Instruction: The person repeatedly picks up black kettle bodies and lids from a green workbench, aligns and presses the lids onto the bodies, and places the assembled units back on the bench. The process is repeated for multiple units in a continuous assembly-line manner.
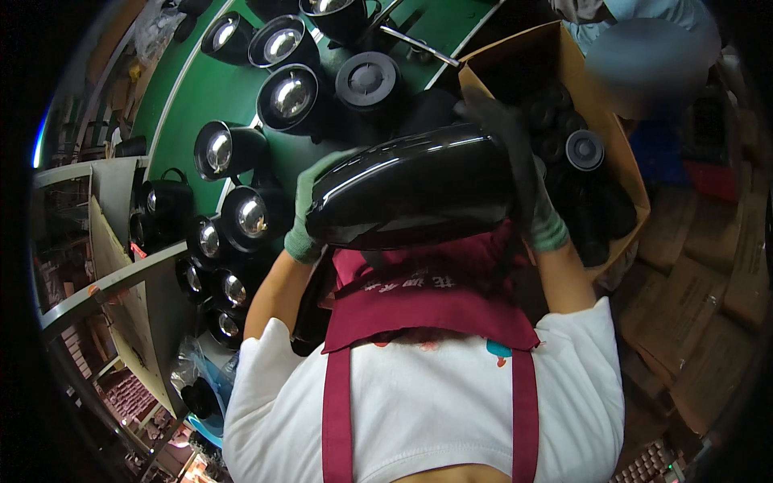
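A large, glossy black thermos jug body (411, 189) lies on its side between my hands, in front of my maroon apron (427, 310). My left hand (307, 201), in a green glove, is closed around its left end. At the opposite end, my right hand (515, 153), in a dark glove with a green cuff, grips the jug; its fingers are dark and partly smeared. Just beyond the jug, a round black lid-like part (368, 80) sits on the green work surface (173, 101).
Several black jugs with shiny silver insides (290, 97) stand ahead and to the left. A cardboard box (628, 161) with black round parts (584, 150) is at my right. Another person's light blue sleeve (700, 28) shows behind it. Stacked cartons (676, 314) fill the far right.
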{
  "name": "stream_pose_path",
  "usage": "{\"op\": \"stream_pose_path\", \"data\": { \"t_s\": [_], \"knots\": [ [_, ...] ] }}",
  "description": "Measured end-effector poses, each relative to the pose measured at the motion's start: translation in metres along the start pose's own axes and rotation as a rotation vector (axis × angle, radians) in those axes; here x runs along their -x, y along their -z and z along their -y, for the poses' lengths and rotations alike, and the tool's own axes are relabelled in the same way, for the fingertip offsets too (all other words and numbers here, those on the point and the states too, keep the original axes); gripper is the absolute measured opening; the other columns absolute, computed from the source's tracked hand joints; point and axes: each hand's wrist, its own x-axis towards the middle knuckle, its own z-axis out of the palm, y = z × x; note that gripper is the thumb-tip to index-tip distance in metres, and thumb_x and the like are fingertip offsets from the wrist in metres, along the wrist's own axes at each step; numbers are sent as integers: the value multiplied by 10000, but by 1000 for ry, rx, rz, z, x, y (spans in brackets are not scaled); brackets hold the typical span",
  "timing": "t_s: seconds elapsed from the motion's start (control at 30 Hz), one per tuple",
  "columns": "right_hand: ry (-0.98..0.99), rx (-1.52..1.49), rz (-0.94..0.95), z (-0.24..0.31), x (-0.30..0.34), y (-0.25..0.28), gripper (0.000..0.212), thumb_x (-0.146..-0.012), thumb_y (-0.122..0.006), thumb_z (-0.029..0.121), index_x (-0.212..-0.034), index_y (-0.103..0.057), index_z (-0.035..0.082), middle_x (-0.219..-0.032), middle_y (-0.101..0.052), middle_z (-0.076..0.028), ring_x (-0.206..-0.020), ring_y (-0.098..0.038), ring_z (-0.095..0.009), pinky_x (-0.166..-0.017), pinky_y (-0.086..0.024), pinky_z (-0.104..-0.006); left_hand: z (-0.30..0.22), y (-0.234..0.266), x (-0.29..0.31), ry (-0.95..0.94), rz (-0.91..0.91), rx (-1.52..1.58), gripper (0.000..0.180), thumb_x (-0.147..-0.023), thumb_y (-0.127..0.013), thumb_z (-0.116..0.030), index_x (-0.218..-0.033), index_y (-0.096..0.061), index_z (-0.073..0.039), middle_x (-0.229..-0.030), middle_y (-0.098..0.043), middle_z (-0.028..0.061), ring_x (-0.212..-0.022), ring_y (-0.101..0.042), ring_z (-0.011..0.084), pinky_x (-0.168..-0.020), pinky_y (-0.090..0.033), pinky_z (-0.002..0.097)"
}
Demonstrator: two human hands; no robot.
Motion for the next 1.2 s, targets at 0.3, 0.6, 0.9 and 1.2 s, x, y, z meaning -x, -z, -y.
{"op": "stream_pose_path", "data": {
  "t_s": [0.3,0.6,0.9,1.2],
  "knots": [
    [-291,-264,-132,-65,64,-22,531,-1095,-376,353,-1491,-444,6,-1512,-490,-144,-1391,-466,-224,-1169,-346,-338,-62,1,-23,-512,167,-752,571,-675,-788,-152,-1229,-689,-53,-1000,-652,131,-837,-689,327,-737,-551,373],
    [-471,255,-42,5,9,43,417,-971,-622,304,-1345,-599,122,-1323,-621,-128,-1238,-586,-313,-1064,-447,-474,51,-37,-1,-633,399,-1014,839,-686,-853,-255,-1419,-502,-44,-1459,-478,194,-1386,-415,407,-1171,-303,487],
    [-391,641,148,-169,-63,58,624,-905,-614,521,-1388,-531,134,-1373,-568,-210,-1261,-549,-431,-1028,-478,-506,73,-101,-31,-335,210,-341,1061,-669,-921,-337,-1532,-374,-48,-1538,-400,192,-1430,-391,371,-1180,-338,469],
    [-523,953,52,-240,-154,9,490,-891,-525,409,-1322,-581,183,-1204,-689,-172,-1145,-649,-364,-966,-498,-491,57,-70,-50,-237,297,-297,1048,-650,-934,-369,-1500,-418,-37,-1529,-415,192,-1442,-373,373,-1183,-331,458]
  ]
}}
